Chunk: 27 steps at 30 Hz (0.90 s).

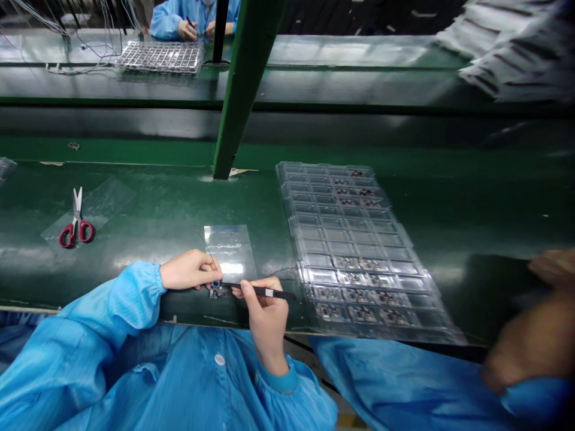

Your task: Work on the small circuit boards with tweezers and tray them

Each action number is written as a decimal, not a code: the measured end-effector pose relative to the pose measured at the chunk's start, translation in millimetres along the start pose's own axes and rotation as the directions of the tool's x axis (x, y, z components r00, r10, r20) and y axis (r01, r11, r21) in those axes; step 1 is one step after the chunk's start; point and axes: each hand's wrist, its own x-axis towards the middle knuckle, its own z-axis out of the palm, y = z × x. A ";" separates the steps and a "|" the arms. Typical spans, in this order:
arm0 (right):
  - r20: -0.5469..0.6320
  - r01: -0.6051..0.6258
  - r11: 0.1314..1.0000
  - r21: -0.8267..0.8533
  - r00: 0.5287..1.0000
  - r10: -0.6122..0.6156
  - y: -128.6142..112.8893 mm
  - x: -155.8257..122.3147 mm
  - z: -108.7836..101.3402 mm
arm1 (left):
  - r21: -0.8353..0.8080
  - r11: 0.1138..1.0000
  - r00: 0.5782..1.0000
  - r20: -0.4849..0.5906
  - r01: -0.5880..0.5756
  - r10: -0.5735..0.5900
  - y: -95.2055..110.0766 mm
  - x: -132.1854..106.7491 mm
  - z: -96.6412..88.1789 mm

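Observation:
Near the table's front edge, my left hand (192,269) pinches a small circuit board (216,290) by its upper side. A thin dark wire rises from beside those fingers. My right hand (266,311) is closed around black tweezers (274,293), held nearly level. Their tips point left and meet the board's edge; whether they grip anything there is too small to tell. Just behind both hands, a clear plastic sheet (230,248) lies flat on the green table.
Right of my hands lies a clear compartment tray (309,233), with small boards in several pockets. Red-handled scissors (77,221) rest on a plastic bag at left. A green post (238,102) stands ahead. A blurred co-worker's arm (530,335) is at far right; another person (193,21) sits opposite.

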 end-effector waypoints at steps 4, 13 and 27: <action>-0.006 -0.001 1.000 0.006 1.000 0.001 -0.4 0.0 0.5 | -0.007 1.000 1.000 0.010 -0.004 0.005 -1.1 -0.1 0.0; -0.016 0.029 1.000 -0.008 0.999 -0.029 -0.1 0.2 1.0 | 0.037 0.995 0.995 -0.038 -0.095 0.097 -0.5 0.1 2.7; 0.004 0.017 1.000 0.015 1.000 -0.017 0.0 -2.9 0.2 | 0.023 0.993 0.986 -0.121 -0.113 0.115 3.9 -2.9 4.4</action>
